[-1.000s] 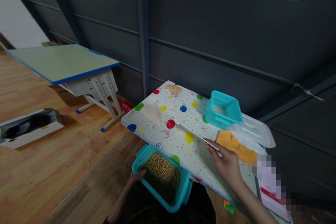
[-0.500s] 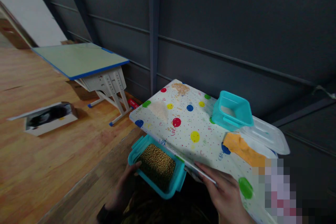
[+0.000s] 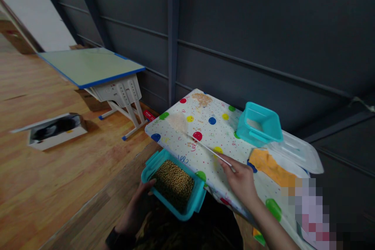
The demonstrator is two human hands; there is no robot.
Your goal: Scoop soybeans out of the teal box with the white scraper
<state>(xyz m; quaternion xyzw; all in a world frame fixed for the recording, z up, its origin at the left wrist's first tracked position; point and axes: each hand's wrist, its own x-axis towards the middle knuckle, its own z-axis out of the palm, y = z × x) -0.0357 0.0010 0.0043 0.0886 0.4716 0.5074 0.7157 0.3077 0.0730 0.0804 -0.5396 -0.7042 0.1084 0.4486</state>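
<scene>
My left hand (image 3: 140, 199) is closed on the near-left rim of a teal plastic container (image 3: 197, 197), with its thumb over the edge. Inside lie round tan beans (image 3: 175, 177), with darker contents at the near side. The container sits low beside the front edge of the table. My right hand (image 3: 238, 175), above the tablecloth, grips a thin white flat piece (image 3: 209, 149), seen almost edge-on; its exact kind cannot be made out. The far end of this piece comes close to a spread pile of white grains (image 3: 177, 122).
Tan flakes or grains (image 3: 202, 99) lie at the table's far corner. Another teal container (image 3: 259, 125), a clear lid (image 3: 301, 152) and an orange cloth (image 3: 268, 164) are at the right. A dark wall (image 3: 263, 27) borders the table; a desk (image 3: 90, 66) stands left.
My right hand has moved up and inward from the table's front edge, bringing the white flat piece over the cloth toward the white grains. My left hand and the bean container have barely shifted.
</scene>
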